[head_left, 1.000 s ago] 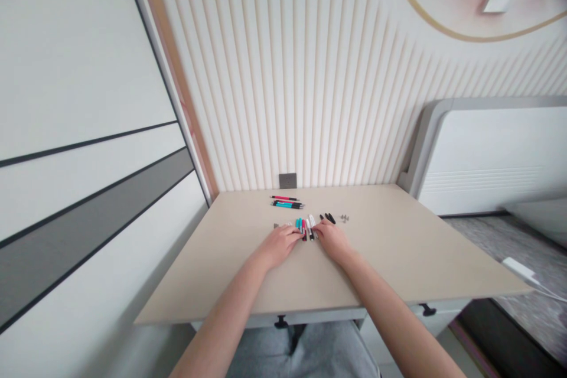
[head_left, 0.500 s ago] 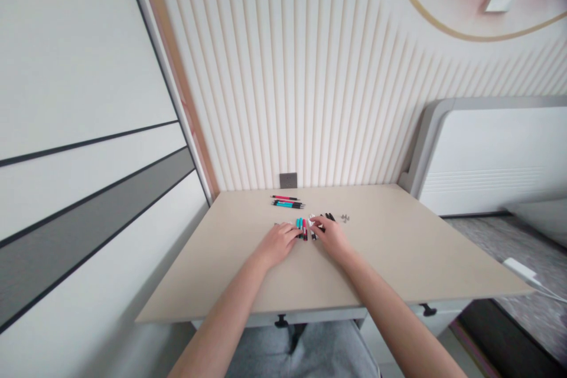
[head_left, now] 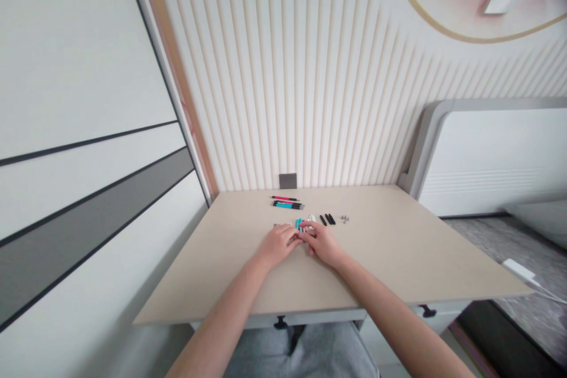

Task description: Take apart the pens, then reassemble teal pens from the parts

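Note:
On the beige table [head_left: 390, 260], my left hand [head_left: 277, 246] and my right hand [head_left: 322, 242] meet over a small row of short pen parts [head_left: 305, 224] in blue, red, white and black. The fingers of both hands are curled and pinched together at the row's near end, seemingly on a red piece, too small to name. Two short black pieces [head_left: 328, 219] lie just right of my right hand. Farther back lie several whole pens [head_left: 287, 204], red and blue.
A few tiny metal bits [head_left: 344, 218] sit right of the black pieces. A grey wall socket [head_left: 287, 181] is behind the table. A white bed headboard [head_left: 491, 153] stands at the right, a white cabinet wall at the left.
My right hand has slid left from the black pieces toward my left hand. Both hands now pinch together at the row's near end, and the black pieces are uncovered.

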`<state>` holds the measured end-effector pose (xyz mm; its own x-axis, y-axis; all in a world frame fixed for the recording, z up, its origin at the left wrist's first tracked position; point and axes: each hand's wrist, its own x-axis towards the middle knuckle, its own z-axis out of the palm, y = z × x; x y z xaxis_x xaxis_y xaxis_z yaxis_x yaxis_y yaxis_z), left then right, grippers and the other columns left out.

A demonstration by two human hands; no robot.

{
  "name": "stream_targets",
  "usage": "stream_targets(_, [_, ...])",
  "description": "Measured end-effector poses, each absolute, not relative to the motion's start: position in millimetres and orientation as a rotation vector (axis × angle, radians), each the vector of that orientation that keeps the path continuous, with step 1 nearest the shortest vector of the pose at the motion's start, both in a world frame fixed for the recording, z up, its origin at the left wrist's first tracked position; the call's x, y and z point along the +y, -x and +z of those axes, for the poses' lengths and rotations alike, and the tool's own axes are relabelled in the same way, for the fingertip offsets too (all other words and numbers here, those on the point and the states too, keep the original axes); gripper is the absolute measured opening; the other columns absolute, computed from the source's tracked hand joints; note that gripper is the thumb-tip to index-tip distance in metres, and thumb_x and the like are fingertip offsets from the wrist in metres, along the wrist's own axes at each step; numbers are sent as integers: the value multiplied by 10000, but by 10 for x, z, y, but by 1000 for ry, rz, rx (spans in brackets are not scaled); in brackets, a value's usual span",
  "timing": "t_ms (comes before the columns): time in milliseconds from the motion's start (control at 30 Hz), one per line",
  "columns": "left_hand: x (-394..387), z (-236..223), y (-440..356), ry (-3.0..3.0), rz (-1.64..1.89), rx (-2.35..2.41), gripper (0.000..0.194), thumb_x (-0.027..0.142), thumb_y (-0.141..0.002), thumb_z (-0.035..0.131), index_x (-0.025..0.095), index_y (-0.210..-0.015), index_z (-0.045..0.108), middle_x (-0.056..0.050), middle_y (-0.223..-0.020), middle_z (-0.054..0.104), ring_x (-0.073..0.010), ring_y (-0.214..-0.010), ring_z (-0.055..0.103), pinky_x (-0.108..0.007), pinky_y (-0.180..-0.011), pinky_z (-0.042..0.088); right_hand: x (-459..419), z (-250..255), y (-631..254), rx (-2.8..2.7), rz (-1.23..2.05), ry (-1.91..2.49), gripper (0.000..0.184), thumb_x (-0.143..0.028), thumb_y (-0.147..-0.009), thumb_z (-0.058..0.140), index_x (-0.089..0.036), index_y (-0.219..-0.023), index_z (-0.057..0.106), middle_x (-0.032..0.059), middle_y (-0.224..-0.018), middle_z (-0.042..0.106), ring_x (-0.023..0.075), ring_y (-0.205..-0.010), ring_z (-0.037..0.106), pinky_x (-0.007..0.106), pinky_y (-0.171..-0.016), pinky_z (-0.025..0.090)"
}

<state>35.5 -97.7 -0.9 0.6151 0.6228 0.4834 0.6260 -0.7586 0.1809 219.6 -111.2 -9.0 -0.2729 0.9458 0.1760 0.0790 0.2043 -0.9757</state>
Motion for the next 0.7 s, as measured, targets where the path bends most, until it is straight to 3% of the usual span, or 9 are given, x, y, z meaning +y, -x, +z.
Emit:
stream_targets(267, [-980, -7, -348, 2827, -891, -1094, 155, 251, -960, 469, 197, -940, 612, -43, -908, 622, -167, -866, 587, -292, -800, 457, -1136, -68, -2166, -1522, 1299, 965, 522, -557, -783, 609, -150, -1107, 561, -86, -474, 514, 98, -340, 482, 184, -345, 321])
stream_targets(533, [-1022, 48, -348, 2837, -846, -1067, 180, 258, -967, 445, 196, -963, 614, -55, -955, 623, -176, -901, 589, -309, -833, 465, -1148, -33, -2151, -1492, 1394, 888, 543, -555, -760, 641, -155, -1113, 542, -80, -484, 548, 137, -407, 586, 217, -414, 449])
stream_targets(700, [-997, 69, -305, 2850, -959, -1128, 202, 286, -977, 428, 205, -968, 612, -48, -962, 624, -171, -921, 588, -302, -854, 464, -1149, -20, -2154, -1505, 1344, 904, 515, -543, -774, 626, -161, -1114, 557, -40, -587, 621, 129, -422, 587, 232, -434, 461])
